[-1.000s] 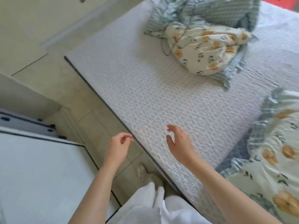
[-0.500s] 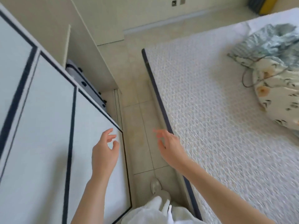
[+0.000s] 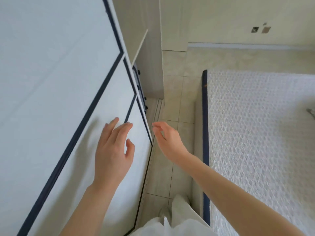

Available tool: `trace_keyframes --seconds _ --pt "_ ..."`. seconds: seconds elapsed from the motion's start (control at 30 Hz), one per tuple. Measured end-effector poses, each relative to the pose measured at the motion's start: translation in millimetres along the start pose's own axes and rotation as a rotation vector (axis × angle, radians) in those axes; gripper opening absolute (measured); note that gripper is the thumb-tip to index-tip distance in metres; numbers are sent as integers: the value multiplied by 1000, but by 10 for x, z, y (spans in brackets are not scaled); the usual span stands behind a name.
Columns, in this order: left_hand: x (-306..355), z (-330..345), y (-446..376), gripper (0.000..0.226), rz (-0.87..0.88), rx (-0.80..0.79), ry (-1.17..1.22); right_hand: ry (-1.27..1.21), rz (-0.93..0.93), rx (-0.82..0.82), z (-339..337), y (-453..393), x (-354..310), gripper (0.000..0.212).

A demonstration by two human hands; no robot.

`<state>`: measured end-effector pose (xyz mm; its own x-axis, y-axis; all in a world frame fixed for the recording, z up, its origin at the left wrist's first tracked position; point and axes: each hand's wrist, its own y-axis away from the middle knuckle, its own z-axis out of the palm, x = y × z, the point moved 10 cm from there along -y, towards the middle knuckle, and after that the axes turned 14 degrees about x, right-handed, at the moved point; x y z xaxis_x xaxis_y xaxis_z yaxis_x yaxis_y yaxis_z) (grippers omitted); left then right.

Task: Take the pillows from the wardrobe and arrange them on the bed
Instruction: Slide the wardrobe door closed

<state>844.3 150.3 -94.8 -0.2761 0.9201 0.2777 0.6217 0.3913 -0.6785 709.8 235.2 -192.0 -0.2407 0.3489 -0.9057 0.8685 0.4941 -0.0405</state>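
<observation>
A white wardrobe door point(image 3: 56, 92) with dark blue trim fills the left of the head view. My left hand point(image 3: 113, 150) is flat in front of this door with fingers apart, holding nothing. My right hand point(image 3: 167, 140) hovers just right of the door's edge, fingers loosely curled and apart, holding nothing. The wardrobe's open section point(image 3: 146, 65) shows beyond the door edge, with a dark suitcase point(image 3: 140, 86) at its bottom. The bed point(image 3: 260, 133) with its white textured cover lies on the right. Only a sliver of a pillow point(image 3: 311, 111) shows at the right border.
A narrow strip of beige tiled floor point(image 3: 177, 106) runs between the wardrobe and the bed's dark blue edge point(image 3: 205, 133). The sliding door track point(image 3: 157, 108) lies along the wardrobe base. My white trousers and a shoe point(image 3: 170, 217) are at the bottom. Sockets point(image 3: 260, 29) sit on the far wall.
My view has swung left from the bed to the wardrobe. The pillows have slid out of sight. Both hands have risen toward the wardrobe door, the left now in front of it.
</observation>
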Motion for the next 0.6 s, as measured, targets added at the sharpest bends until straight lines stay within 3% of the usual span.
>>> trace_keyframes --seconds 0.2,0.4,0.6 --pt "-66 -347 -177 31 64 210 -166 -65 -79 -144 303 -484 -467 38" --pt "-133 -654 -165 28 89 301 -320 -188 -89 -180 580 -735 -973 50" --pt "-175 -687 -52 38 33 164 -700 -334 8 -234 962 -674 -1167 74"
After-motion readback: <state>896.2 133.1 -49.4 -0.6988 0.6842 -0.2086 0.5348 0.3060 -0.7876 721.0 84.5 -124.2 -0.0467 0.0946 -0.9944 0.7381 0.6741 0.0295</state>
